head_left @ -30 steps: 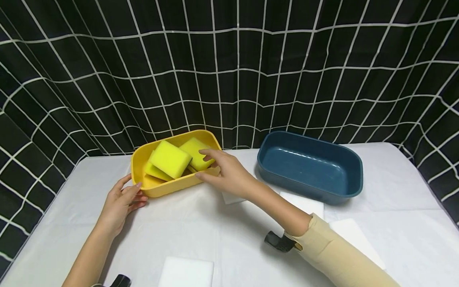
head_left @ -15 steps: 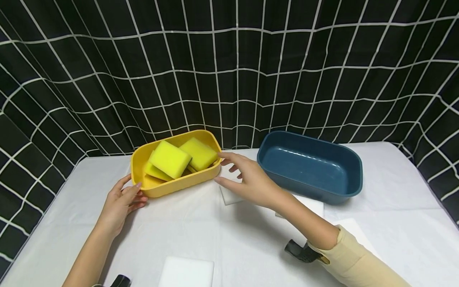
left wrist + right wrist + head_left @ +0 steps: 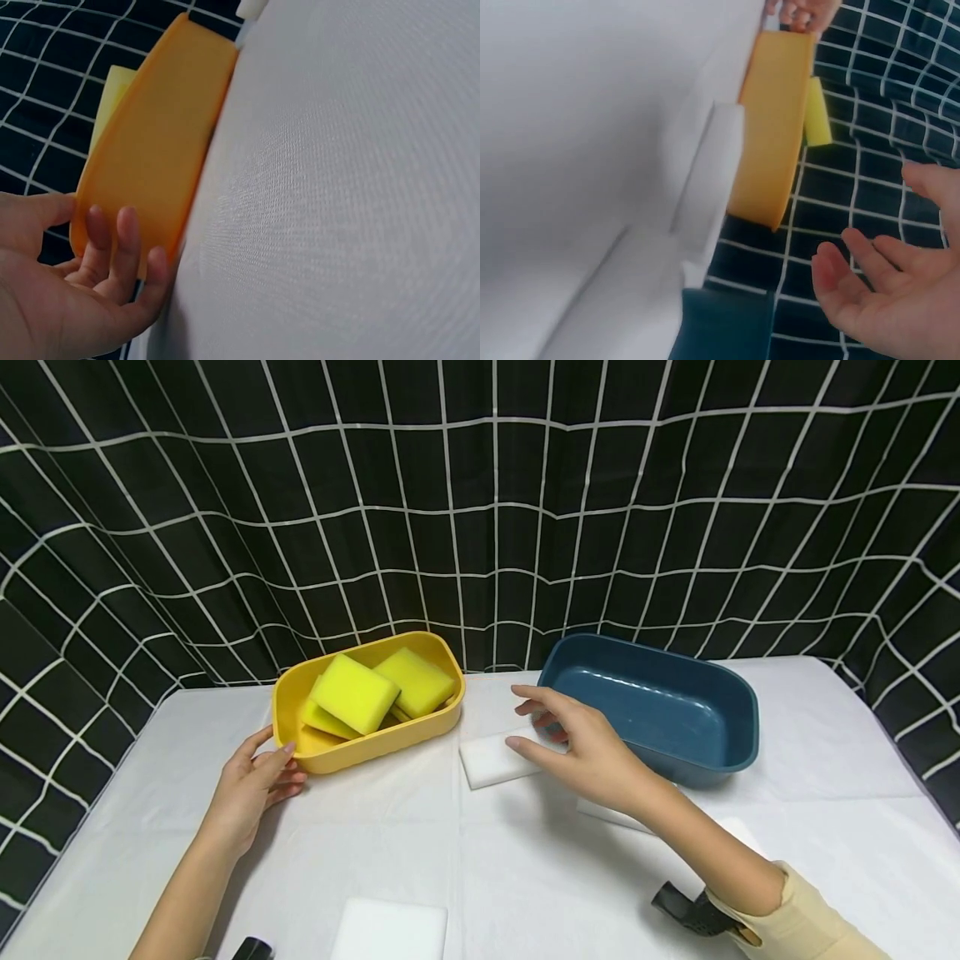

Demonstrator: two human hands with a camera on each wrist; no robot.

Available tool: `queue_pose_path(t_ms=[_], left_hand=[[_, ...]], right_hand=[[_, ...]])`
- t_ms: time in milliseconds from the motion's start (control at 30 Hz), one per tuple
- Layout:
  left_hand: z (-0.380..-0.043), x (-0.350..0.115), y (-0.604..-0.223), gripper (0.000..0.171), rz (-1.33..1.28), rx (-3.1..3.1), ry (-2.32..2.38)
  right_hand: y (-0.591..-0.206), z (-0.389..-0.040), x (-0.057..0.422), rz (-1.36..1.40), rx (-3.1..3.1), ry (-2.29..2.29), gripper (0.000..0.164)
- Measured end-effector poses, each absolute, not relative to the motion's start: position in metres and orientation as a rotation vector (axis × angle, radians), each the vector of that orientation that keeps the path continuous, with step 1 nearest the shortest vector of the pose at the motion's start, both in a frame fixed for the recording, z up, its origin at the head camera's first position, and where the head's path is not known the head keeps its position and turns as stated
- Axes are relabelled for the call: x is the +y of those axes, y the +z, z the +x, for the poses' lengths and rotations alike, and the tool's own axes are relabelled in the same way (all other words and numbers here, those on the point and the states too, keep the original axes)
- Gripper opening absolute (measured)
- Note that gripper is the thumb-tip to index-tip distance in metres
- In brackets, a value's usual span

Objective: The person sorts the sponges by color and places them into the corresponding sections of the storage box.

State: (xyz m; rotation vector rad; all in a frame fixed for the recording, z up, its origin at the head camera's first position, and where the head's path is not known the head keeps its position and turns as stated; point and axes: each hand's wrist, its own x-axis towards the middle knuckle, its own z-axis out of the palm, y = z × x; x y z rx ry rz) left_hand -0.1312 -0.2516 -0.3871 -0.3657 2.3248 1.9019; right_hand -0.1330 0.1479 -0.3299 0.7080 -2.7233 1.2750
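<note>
My left hand [image 3: 251,785] holds the near left corner of a yellow plastic bin [image 3: 375,747], the thumb over the rim and the other fingers against the outer wall. Inside the bin several yellow sponges [image 3: 356,693] lie in a loose heap. My right hand [image 3: 585,747] is empty, its fingers loosely bent and spread. It hovers over the cloth by the left end of a blue bin [image 3: 652,714], which has nothing in it. Partly behind the right fingers in the head view lies a white sponge block [image 3: 495,758].
A second white block [image 3: 390,931] lies at the front edge of the head view. More white pieces [image 3: 615,817] sit under the right forearm, partly hidden by it. Behind the white-covered table hangs a black curtain [image 3: 495,527] with a white grid.
My right hand has moved away from the yellow bin, rightward toward the blue bin, carrying nothing. The left hand, both bins and the sponges have stayed in place.
</note>
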Motion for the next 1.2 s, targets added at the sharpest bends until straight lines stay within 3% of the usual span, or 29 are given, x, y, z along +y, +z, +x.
queue_pose_path(t_ms=[1200], left_hand=[[-0.128, -0.247, -0.375, 0.069, -0.36, 2.656, 1.639]], right_hand=[[-0.337, -0.106, 0.264, 0.353, -2.74, 1.004, 0.052]])
